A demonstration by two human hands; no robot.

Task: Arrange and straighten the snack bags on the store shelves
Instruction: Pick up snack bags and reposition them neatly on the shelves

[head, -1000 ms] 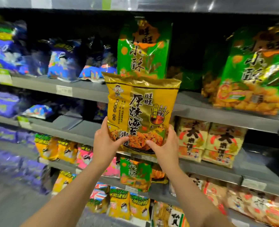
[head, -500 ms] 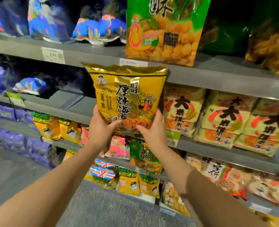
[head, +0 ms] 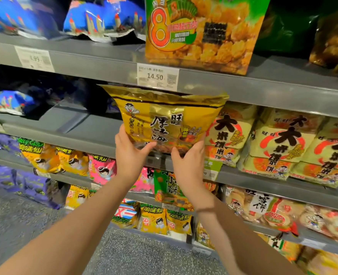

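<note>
A gold and yellow snack bag (head: 164, 118) with black characters stands upright at the front of the middle grey shelf (head: 92, 133). Its top reaches the edge of the shelf above, just below the 14.50 price tag (head: 157, 77). My left hand (head: 130, 153) grips its lower left corner, thumb across the front. My right hand (head: 190, 161) grips its lower right corner the same way. Pale yellow rice-cracker bags (head: 283, 143) with red circles stand in a row directly to the right of it.
The shelf above carries a big green and orange bag (head: 202, 32) and blue bags (head: 102, 22). A blue bag (head: 9, 102) lies flat at the middle shelf's left. Lower shelves hold yellow, pink and purple bags (head: 70, 161). Speckled grey floor (head: 134, 253) lies below.
Both hands have carried the gold bag down from the top shelf level and in toward the middle shelf, beside the rice-cracker bags. The view has moved closer and lower.
</note>
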